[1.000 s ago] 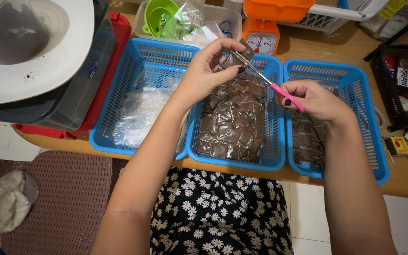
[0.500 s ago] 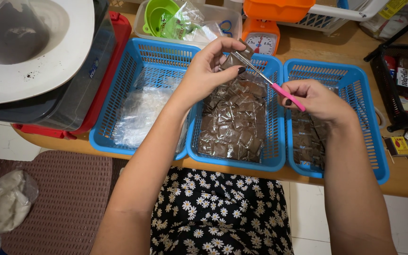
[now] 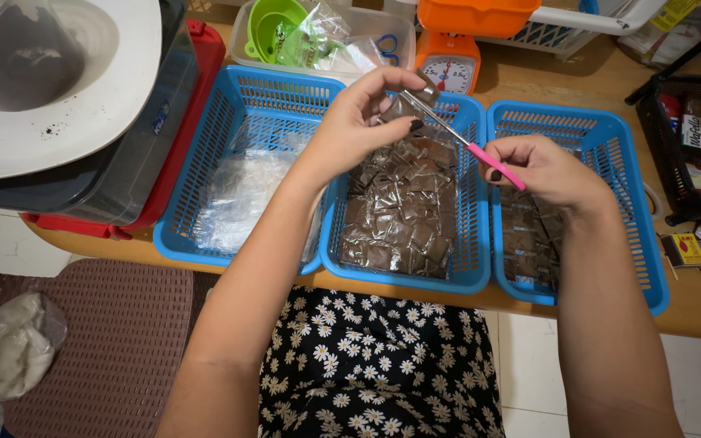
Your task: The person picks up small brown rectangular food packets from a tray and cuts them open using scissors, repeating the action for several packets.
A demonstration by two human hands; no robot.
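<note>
**A:** How are the hands set?

**B:** Both are raised above the middle blue basket (image 3: 474, 243). The left hand (image 3: 363, 118) comes up from the near left, forearm slanting far and right, wrist bent, fingers curled and pinching a small dark sachet (image 3: 415, 96) between thumb and fingertips. The right hand (image 3: 541, 166) reaches in from the near right, fingers clenched around the pink handle of a slim pair of scissors (image 3: 460, 138). The metal blades point far and left, up to the sachet, and meet its lower edge.

**B:** I cannot tell whether the blades are parted.

**A:** And the materials?

**B:** The sachet is a little square pouch, glossy clear film over a dark brown filling. More of the same lie heaped in the middle basket, shiny and crinkled, and a smaller heap sits in the right blue basket (image 3: 626, 203). The left blue basket (image 3: 196, 162) holds empty clear plastic bags (image 3: 241, 195), thin and wrinkled. All three baskets are rectangular plastic lattice, side by side on a wooden table (image 3: 699, 312).

**A:** Anything around them?

**B:** Far behind the middle basket stands a small orange kitchen scale (image 3: 448, 61) with a round dial. Left of it is a clear tub (image 3: 241, 40) with a green funnel (image 3: 273, 24) inside. At the far left lies a wide white bowl (image 3: 115, 97) of dark powder, on a dark bin. Nearest is a black floral dress (image 3: 375, 373) with white daisies.
</note>
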